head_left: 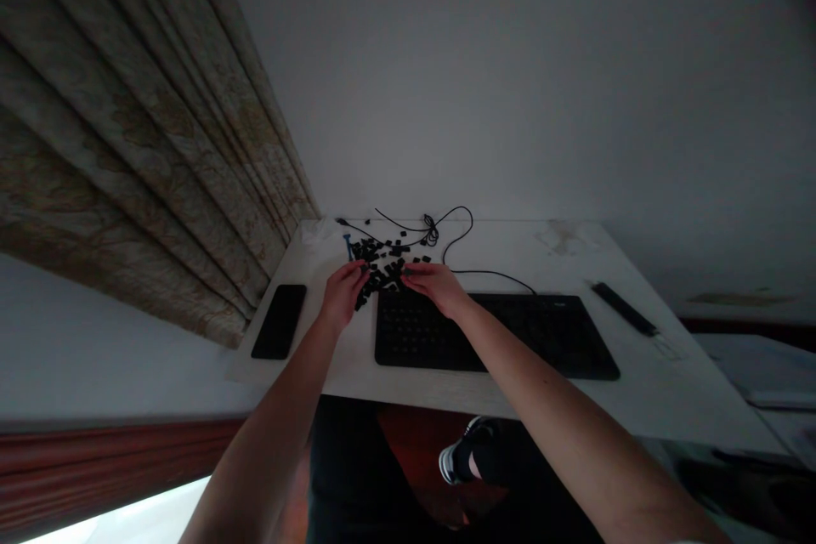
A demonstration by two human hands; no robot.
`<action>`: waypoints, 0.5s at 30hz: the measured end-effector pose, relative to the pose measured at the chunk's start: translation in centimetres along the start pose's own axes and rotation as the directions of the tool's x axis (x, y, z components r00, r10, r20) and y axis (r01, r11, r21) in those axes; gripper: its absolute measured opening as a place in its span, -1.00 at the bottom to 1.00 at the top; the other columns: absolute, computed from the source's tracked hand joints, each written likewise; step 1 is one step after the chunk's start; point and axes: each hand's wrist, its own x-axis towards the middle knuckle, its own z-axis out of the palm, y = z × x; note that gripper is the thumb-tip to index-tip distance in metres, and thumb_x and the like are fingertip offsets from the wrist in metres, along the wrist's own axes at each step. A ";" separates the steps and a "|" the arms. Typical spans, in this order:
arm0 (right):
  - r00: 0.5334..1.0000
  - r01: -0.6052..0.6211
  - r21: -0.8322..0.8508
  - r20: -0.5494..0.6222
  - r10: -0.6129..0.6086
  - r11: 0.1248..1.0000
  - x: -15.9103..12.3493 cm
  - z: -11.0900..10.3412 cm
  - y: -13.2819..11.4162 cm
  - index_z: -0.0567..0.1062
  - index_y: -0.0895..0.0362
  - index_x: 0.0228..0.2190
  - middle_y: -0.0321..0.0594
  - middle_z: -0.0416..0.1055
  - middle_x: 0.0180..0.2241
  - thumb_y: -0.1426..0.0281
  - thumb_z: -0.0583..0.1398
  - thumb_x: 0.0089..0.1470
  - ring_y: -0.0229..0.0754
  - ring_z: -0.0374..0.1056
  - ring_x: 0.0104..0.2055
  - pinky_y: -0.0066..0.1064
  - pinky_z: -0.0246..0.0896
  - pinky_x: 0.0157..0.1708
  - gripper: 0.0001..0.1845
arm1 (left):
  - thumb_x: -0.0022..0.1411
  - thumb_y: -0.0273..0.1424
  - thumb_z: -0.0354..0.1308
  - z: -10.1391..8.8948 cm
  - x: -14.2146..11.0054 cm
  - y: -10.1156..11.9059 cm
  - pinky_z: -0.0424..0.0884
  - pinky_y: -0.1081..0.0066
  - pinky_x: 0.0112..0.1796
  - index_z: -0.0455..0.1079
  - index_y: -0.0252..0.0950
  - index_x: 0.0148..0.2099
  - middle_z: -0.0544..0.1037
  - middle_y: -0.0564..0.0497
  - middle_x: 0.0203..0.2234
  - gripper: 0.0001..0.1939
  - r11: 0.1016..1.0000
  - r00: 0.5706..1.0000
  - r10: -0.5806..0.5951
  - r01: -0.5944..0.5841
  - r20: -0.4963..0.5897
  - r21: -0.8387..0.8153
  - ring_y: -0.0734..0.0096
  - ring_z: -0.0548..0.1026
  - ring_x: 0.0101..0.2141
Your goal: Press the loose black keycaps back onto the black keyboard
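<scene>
A loose pile of small black keycaps [381,279] lies at the back left of the white table, just behind a black keyboard [421,350]. At the pile's left edge, my left hand [342,289] is closed in a pinch, with what looks like a small dark keycap [364,269] at its fingertips. My right hand [439,285] reaches over the keyboard's back edge, its fingers pinched on another small greyish keycap [407,272]. Rows of keys show faintly at the keyboard's left end; my right forearm hides part of its middle.
A black phone [279,321] lies at the left. A blue tool [348,245] stands out beside the pile. The keyboard's cable [472,225] loops behind it near the wall. At the right lies a dark, long-handled tool [623,308]. A curtain [159,127] hangs along the left.
</scene>
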 end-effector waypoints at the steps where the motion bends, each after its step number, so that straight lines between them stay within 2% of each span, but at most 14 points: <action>1: 1.000 -0.004 0.003 0.000 0.004 1.000 -0.2 0.0 -0.1 0.61 0.21 -0.35 -0.17 0.60 -0.36 0.72 0.34 -0.15 -0.16 0.56 -0.27 -0.23 0.48 -0.01 -0.72 | 0.26 -0.48 0.18 0.6 -0.5 0.0 0.40 0.16 0.15 0.52 -0.34 -0.09 0.59 -0.14 -0.09 -0.82 0.995 0.999 -0.035 0.036 0.010 -0.098 0.27 0.55 -0.02; 4: 1.000 -0.004 0.014 0.004 0.004 1.000 -0.8 -0.1 -0.3 0.62 0.21 -0.35 -0.16 0.61 -0.36 0.73 0.34 -0.16 -0.16 0.56 -0.27 -0.24 0.48 -0.01 -0.71 | 0.15 -0.59 0.25 2.0 -1.8 0.0 0.31 0.16 0.22 0.54 -0.36 -0.17 0.60 -0.12 -0.15 -0.83 0.940 0.992 -0.120 0.123 0.031 -0.319 0.28 0.55 -0.02; 6: 1.000 -0.007 0.021 0.009 0.007 1.000 -1.1 -0.2 -0.5 0.63 0.20 -0.35 -0.16 0.61 -0.35 0.72 0.34 -0.17 -0.15 0.56 -0.27 -0.25 0.49 -0.02 -0.70 | 0.11 -0.64 0.25 2.7 -2.4 0.1 0.29 0.16 0.23 0.55 -0.37 -0.20 0.61 -0.10 -0.19 -0.81 0.911 0.988 -0.147 0.151 0.039 -0.383 0.27 0.56 -0.03; 15: 0.998 0.012 0.013 0.056 -0.013 1.000 -2.3 -0.8 -0.4 0.62 0.17 -0.35 -0.21 0.60 -0.40 0.66 0.37 -0.19 -0.16 0.56 -0.29 -0.24 0.50 -0.07 -0.72 | 0.09 -0.63 0.26 4.3 -3.8 0.4 0.30 0.18 0.21 0.56 -0.35 -0.20 0.61 -0.07 -0.16 -0.79 0.921 0.988 -0.143 0.157 0.066 -0.357 0.29 0.57 -0.04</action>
